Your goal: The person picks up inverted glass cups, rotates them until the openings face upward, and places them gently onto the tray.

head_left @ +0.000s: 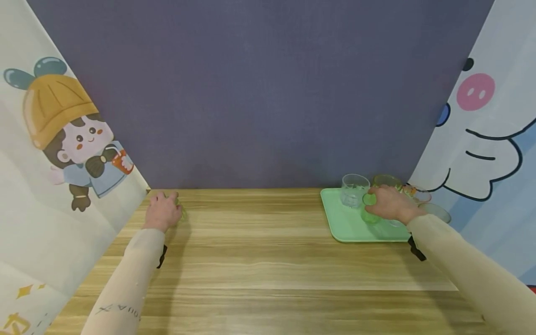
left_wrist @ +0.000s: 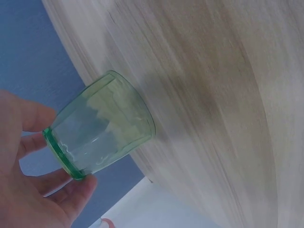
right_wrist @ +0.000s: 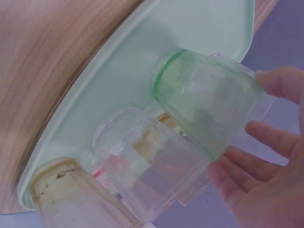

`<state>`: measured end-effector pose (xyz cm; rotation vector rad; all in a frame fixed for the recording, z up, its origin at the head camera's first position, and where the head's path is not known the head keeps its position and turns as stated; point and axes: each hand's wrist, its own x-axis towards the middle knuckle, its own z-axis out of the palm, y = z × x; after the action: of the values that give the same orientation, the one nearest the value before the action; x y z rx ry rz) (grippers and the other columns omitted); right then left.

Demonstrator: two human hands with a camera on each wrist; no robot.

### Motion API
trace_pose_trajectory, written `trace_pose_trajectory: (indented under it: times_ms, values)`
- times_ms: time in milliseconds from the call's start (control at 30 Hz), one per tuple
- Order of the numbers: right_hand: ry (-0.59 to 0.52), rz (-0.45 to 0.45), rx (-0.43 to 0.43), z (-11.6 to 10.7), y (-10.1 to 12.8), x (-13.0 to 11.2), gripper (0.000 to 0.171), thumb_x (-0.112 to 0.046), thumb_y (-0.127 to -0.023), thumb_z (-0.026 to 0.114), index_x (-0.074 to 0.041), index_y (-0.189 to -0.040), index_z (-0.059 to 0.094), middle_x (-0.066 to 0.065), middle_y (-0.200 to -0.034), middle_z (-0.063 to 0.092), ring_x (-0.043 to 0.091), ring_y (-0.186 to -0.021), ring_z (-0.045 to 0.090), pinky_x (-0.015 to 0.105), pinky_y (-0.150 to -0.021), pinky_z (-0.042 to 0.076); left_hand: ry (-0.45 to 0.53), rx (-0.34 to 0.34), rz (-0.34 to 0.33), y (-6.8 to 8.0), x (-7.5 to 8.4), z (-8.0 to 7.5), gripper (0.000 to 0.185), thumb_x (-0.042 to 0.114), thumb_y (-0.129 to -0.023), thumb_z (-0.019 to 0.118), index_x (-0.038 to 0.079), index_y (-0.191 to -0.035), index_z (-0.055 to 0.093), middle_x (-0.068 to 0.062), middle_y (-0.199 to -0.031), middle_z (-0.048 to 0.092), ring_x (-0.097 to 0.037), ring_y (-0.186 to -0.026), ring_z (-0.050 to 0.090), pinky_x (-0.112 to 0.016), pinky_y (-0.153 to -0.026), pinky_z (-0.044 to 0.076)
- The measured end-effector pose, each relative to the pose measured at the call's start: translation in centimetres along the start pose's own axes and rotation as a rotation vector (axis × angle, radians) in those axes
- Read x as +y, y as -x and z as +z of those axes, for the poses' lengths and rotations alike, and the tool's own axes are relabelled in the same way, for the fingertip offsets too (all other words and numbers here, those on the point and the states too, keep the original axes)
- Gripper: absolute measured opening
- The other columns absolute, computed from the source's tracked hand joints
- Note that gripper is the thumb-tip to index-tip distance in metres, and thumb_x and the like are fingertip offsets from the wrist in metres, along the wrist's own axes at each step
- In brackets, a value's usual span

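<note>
My left hand (head_left: 166, 208) is at the far left back of the wooden table (head_left: 259, 260). Its fingers (left_wrist: 76, 187) hold a small green glass (left_wrist: 102, 126) by the thick rim, and the glass's base meets the wood. My right hand (head_left: 383, 204) reaches over a pale green tray (head_left: 347, 228) at the back right. There its fingers (right_wrist: 266, 137) curl round a second green glass (right_wrist: 204, 102), which sits just over the tray (right_wrist: 142, 71). I cannot tell whether this glass touches the tray.
On the tray stand a clear glass (head_left: 354, 190), an amber glass (head_left: 387, 180) and more glassware behind my right hand. A clear glass (right_wrist: 152, 161) and an amber one (right_wrist: 71, 197) crowd the held glass. Printed curtains flank the table, with a dark wall behind it.
</note>
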<state>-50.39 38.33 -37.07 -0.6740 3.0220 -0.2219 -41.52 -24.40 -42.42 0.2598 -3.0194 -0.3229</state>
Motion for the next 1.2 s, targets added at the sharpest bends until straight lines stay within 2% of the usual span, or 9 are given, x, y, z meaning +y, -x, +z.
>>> trace_pose_trajectory:
  times_ms: [167,500,700,933,1200]
  values:
    - [-0.042,0.029,0.020,0.5,1.7,-1.3,0.057,-0.025,-0.094,0.068,0.014,-0.133,0.055,0.038,-0.130,0.054,0.056,-0.118,0.050,0.066,-0.094,0.045,-0.008,-0.007,0.025,0.4,-0.8,-0.3,0.050,0.019,-0.103,0.043,-0.001,-0.148,0.036,-0.046,-0.140,0.030,-0.063,-0.128,0.030,-0.071,-0.095,0.042]
    - [-0.058,0.095,0.024,1.2,5.2,-4.2,0.060,-0.026,-0.094,0.068,0.015,-0.135,0.053,0.040,-0.130,0.051,0.056,-0.114,0.053,0.065,-0.090,0.048,-0.003,-0.022,0.085,1.5,-2.3,-0.8,0.051,0.018,-0.103,0.044,-0.002,-0.148,0.036,-0.046,-0.139,0.031,-0.064,-0.126,0.030,-0.070,-0.095,0.042]
    - [-0.050,0.124,0.042,1.8,7.4,-6.0,0.058,-0.027,-0.094,0.070,0.013,-0.133,0.055,0.039,-0.129,0.052,0.055,-0.113,0.053,0.065,-0.091,0.047,0.018,-0.096,0.124,2.1,-3.1,-1.5,0.056,0.021,-0.100,0.047,-0.002,-0.149,0.036,-0.046,-0.136,0.031,-0.064,-0.124,0.030,-0.072,-0.089,0.043]
    - [-0.058,0.120,0.046,1.8,7.5,-5.9,0.058,-0.029,-0.095,0.069,0.012,-0.133,0.056,0.040,-0.131,0.051,0.056,-0.115,0.052,0.066,-0.091,0.047,0.055,-0.179,0.116,2.1,-3.1,-2.2,0.061,0.026,-0.098,0.049,-0.003,-0.150,0.036,-0.048,-0.145,0.022,-0.065,-0.131,0.021,-0.076,-0.095,0.038]
    - [-0.111,0.082,0.074,1.2,7.9,-6.3,0.052,-0.023,-0.097,0.064,0.013,-0.134,0.055,0.036,-0.132,0.055,0.057,-0.120,0.051,0.068,-0.096,0.044,0.080,-0.206,0.122,2.2,-2.8,-2.6,0.055,0.031,-0.098,0.051,-0.005,-0.139,0.045,-0.046,-0.141,0.028,-0.065,-0.131,0.023,-0.075,-0.098,0.035]
